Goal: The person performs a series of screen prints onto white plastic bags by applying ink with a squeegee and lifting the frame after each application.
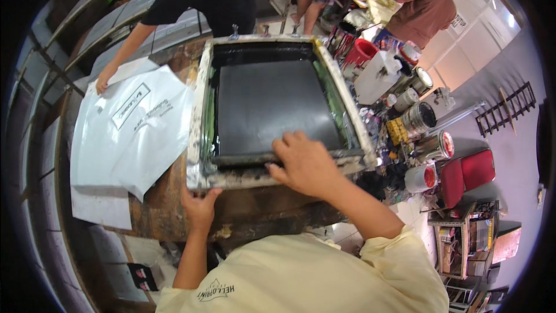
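Brown in the head view, the tabletop (pixel 165 211) lies under a pale screen frame (pixel 200 110), its near-left corner touched by the left hand (pixel 198 208), its near edge by the right hand (pixel 307 165), whether either grip pinches I cannot tell.

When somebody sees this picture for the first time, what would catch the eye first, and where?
Probably the large black panel in its pale frame, at the centre, with the person's right hand over the near edge and left hand at the near left corner. Next, perhaps, the shiny white sheet on the left, a co-worker's hand at its edge, or crowded cans and red chair on the right.
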A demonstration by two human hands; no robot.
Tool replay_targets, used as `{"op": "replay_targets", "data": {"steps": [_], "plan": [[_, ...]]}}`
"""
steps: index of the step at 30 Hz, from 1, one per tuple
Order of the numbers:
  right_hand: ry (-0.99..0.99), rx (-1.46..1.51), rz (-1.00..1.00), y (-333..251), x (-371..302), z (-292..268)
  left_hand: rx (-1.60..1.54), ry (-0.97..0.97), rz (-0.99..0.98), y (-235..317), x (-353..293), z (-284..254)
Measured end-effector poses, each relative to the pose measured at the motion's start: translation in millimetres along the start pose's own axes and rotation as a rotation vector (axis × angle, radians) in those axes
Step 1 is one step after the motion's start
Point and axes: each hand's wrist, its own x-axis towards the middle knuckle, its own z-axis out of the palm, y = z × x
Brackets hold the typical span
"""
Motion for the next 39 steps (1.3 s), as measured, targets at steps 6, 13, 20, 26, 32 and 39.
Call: {"op": "replay_targets", "data": {"steps": [6, 13, 20, 26, 32, 39], "plan": [[0.463, -0.258, -0.058, -7.8, 52.7, -70.3, -0.142, 0.090, 0.286, 91.0, 52.8, 24.6], [0.597, -0.289, -0.170, 7.0, 116.6, -123.5, 1.282, -0.332, 0.274, 37.9, 3.0, 41.8], [0.538, -0.063, -0.013, 5.0, 144.1, -157.3, 1.210, -0.493, 0.006, 2.7, -17.6, 45.1], [0.524, -0.102, -0.021, 23.2, 153.4, -159.3, 1.236, -0.438, 0.039, 14.2, -12.7, 50.8], [0.530, -0.091, -0.015, 24.9, 158.0, -160.0, 0.902, -0.361, 0.188, 43.4, 12.1, 66.0], [0.447, -0.103, -0.006, 17.3, 152.1, -163.4, 0.443, 0.003, 0.360, 82.4, 78.3, 87.6]]}}
